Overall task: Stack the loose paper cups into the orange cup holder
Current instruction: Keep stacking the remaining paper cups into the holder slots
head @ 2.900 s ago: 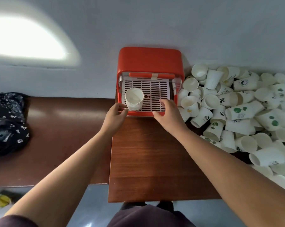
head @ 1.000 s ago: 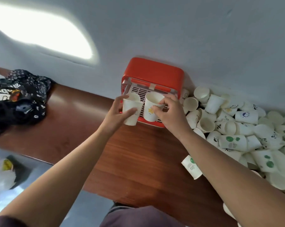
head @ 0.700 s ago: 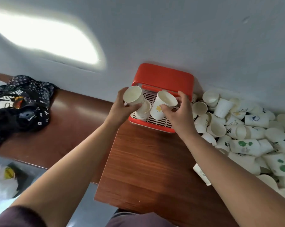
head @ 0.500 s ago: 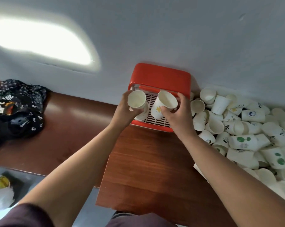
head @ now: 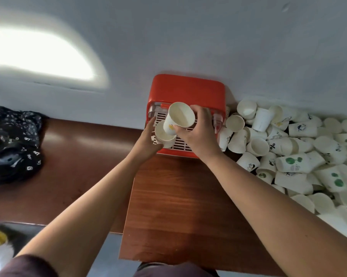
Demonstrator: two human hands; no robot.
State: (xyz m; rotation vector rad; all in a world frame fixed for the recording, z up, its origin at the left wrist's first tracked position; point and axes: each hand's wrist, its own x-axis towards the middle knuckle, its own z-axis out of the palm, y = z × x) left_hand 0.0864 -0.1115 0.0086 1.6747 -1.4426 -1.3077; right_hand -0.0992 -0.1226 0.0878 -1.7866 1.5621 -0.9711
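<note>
Near the table's (head: 180,206) far edge, the left hand (head: 148,140) clasps a short cup stack (head: 164,136) on the orange cup holder's (head: 186,88) white grille. The right hand (head: 198,132) pinches a yellow-printed cup (head: 178,118), tilted, its base just above the stack. Loose cups (head: 292,148) crowd the far right corner; one reads "%" (head: 272,145).

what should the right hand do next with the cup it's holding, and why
Probably lower the yellow-marked cup in the right hand into the stack the left hand steadies on the orange holder. Its base already points into the stack's open mouth.
</note>
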